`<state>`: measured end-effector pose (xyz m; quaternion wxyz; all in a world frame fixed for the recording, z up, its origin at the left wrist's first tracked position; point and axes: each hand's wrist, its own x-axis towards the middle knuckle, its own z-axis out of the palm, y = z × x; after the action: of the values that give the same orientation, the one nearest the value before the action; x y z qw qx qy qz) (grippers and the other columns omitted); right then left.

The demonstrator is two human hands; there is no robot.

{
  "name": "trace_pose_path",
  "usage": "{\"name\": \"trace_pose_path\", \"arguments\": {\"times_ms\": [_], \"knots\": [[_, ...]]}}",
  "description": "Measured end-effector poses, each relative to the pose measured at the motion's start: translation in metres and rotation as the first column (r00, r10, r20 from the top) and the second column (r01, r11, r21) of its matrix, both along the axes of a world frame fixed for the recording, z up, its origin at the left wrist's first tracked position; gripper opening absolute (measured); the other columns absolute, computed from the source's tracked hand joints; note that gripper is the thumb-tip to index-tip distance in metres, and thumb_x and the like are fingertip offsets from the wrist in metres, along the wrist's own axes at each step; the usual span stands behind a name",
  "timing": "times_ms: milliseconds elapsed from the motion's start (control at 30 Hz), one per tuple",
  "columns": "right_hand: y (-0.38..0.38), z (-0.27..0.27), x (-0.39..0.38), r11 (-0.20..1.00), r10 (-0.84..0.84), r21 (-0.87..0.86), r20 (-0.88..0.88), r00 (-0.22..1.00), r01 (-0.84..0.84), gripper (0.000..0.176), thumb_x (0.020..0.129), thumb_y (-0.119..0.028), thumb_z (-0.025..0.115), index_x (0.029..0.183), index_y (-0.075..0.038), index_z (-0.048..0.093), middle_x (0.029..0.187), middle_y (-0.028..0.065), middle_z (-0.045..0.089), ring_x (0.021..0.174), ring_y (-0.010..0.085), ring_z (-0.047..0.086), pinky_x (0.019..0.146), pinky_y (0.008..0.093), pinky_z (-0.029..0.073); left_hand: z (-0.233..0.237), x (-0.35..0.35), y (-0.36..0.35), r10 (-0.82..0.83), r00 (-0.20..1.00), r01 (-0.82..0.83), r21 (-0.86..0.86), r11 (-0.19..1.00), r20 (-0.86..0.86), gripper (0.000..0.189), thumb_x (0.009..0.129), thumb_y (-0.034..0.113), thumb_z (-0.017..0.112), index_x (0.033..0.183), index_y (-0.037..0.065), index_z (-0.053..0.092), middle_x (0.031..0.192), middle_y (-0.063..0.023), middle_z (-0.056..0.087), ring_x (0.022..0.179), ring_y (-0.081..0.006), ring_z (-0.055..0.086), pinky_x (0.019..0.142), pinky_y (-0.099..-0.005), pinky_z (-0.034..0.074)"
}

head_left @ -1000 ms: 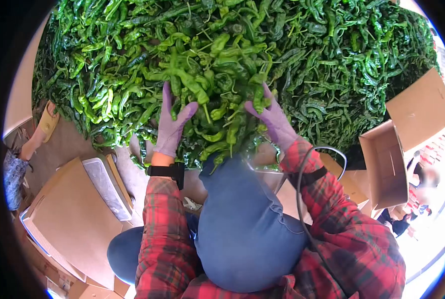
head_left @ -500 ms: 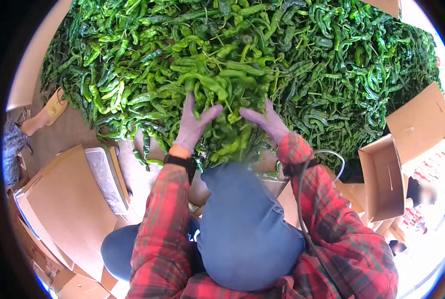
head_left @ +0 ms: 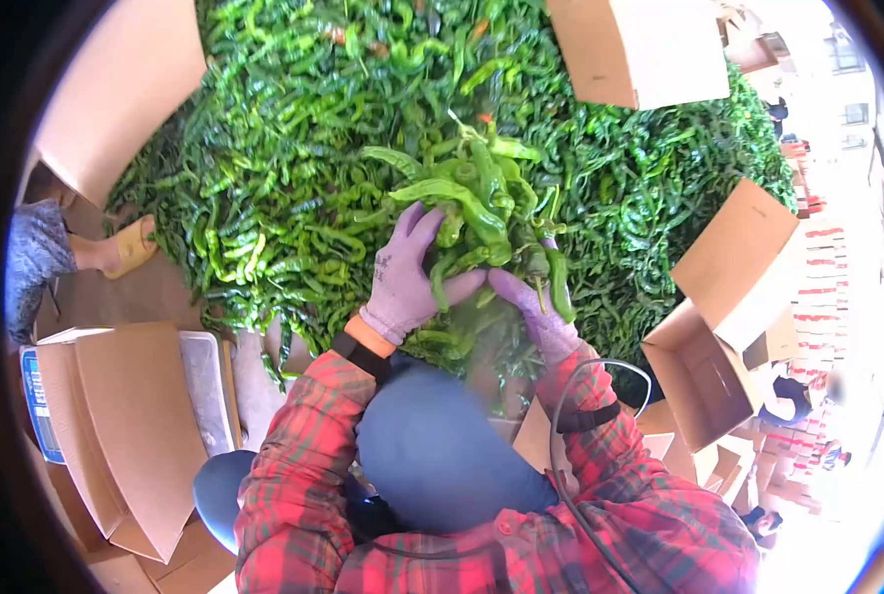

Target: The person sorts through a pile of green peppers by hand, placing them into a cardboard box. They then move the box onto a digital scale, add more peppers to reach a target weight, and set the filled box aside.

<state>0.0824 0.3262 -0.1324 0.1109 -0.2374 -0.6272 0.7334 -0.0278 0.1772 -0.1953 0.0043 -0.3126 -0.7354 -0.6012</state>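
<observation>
A bunch of long green peppers (head_left: 481,198) is held up between my two hands, above a wide pile of green peppers (head_left: 303,198). My left hand (head_left: 407,272), in a light purple glove, wraps round the left side of the bunch. On the right side my right hand (head_left: 536,302), gloved alike, grips the bunch from below, its fingers partly hidden by hanging peppers. The two thumbs nearly meet under the bunch.
An open cardboard box (head_left: 699,376) stands at the right, and another box (head_left: 620,49) at the top. Cardboard (head_left: 145,426) and a grey-white tray (head_left: 209,386) are at the left. A person's foot in a yellow slipper (head_left: 130,247) is beside the pile. Other people are far right.
My hands have closed in on a bunch of peppers and lifted it; they were spread apart at the pile before. The view has shifted, showing more boxes at the top and right.
</observation>
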Motion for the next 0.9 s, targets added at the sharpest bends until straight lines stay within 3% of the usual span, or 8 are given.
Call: {"name": "trace_pose_path", "arguments": {"times_ms": [300,467,567,633,700,733,800,900], "knots": [[-0.091,0.114,-0.043,0.932,0.275,-0.210,-0.125,0.953,-0.297,0.051,0.088,-0.024,0.070,0.132,-0.005,0.052,0.114,0.0077,0.064,0.098,0.0210,0.065,0.085,0.0352,0.055,0.158,-0.017,-0.112,0.224,0.947,-0.239,-0.036,0.970,-0.231,0.084,0.067,0.050,0.082,0.136,0.014,0.052,0.136,-0.0270,0.049,0.121,-0.0420,0.054,0.100,-0.0443,0.048],[-0.195,0.145,-0.098,0.844,0.532,-0.004,-0.130,0.837,-0.537,0.043,0.100,-0.032,0.051,0.132,-0.002,0.054,0.123,0.0078,0.062,0.108,0.0188,0.063,0.096,0.0353,0.049,0.221,-0.006,-0.258,0.466,0.742,-0.483,0.097,0.870,-0.482,0.077,0.069,0.043,0.085,0.130,0.006,0.055,0.122,-0.0198,0.057,0.114,-0.0378,0.057,0.098,-0.0420,0.047],[-0.295,0.161,-0.111,0.641,0.767,0.303,-0.276,0.579,-0.705,0.047,0.101,-0.037,0.050,0.132,-0.001,0.054,0.125,0.0081,0.061,0.108,0.0174,0.062,0.096,0.0341,0.049,0.255,0.016,-0.361,0.514,0.700,-0.562,0.061,0.825,-0.496,0.067,0.074,0.025,0.085,0.130,0.005,0.055,0.120,-0.0106,0.059,0.113,-0.0218,0.057,0.098,-0.0368,0.047],[-0.367,0.194,-0.094,0.548,0.808,0.347,-0.457,0.373,-0.762,0.049,0.099,-0.037,0.053,0.133,-0.001,0.053,0.124,0.0083,0.061,0.107,0.0181,0.062,0.096,0.0348,0.048,0.281,0.037,-0.421,0.521,0.724,-0.585,-0.002,0.811,-0.451,0.070,0.071,0.039,0.084,0.127,0.005,0.057,0.114,-0.0155,0.062,0.108,-0.0308,0.060,0.095,-0.0401,0.048],[-0.428,0.197,-0.091,0.448,0.753,0.161,-0.599,0.274,-0.880,0.044,0.090,-0.027,0.067,0.125,-0.001,0.056,0.120,0.0075,0.062,0.106,0.0174,0.060,0.095,0.0352,0.048,0.292,0.065,-0.465,0.541,0.794,-0.559,0.019,0.829,-0.278,0.058,0.080,0.010,0.079,0.131,0.003,0.052,0.118,-0.0048,0.061,0.108,-0.0154,0.058,0.094,-0.0308,0.048],[-0.457,0.188,-0.095,0.364,0.739,-0.051,-0.592,0.322,-0.930,0.042,0.083,-0.017,0.076,0.117,-0.001,0.058,0.117,0.0067,0.062,0.106,0.0162,0.058,0.093,0.0352,0.048,0.294,0.076,-0.488,0.562,0.793,-0.576,0.009,0.817,-0.234,0.067,0.072,0.028,0.085,0.128,0.004,0.056,0.116,-0.0137,0.063,0.112,-0.0281,0.060,0.096,-0.0377,0.047],[-0.513,0.152,-0.094,0.503,0.610,-0.025,-0.698,0.376,-0.864,0.058,0.079,-0.019,0.081,0.125,-0.001,0.051,0.119,0.0074,0.060,0.104,0.0176,0.059,0.091,0.0341,0.048,0.266,0.082,-0.547,0.604,0.626,-0.764,-0.233,0.601,-0.493,0.070,0.071,0.020,0.086,0.130,0.000,0.054,0.124,-0.0154,0.059,0.114,-0.0274,0.058,0.099,-0.0375,0.046],[-0.534,0.106,-0.110,0.416,0.839,0.232,-0.471,0.273,-0.879,0.076,0.072,-0.031,0.084,0.132,-0.002,0.046,0.122,0.0147,0.058,0.113,0.0284,0.054,0.095,0.0399,0.046,0.211,0.099,-0.587,0.525,0.620,-0.784,-0.431,0.447,-0.583,0.076,0.068,0.021,0.086,0.132,0.000,0.051,0.130,-0.0229,0.054,0.119,-0.0384,0.055,0.099,-0.0414,0.046]]}}
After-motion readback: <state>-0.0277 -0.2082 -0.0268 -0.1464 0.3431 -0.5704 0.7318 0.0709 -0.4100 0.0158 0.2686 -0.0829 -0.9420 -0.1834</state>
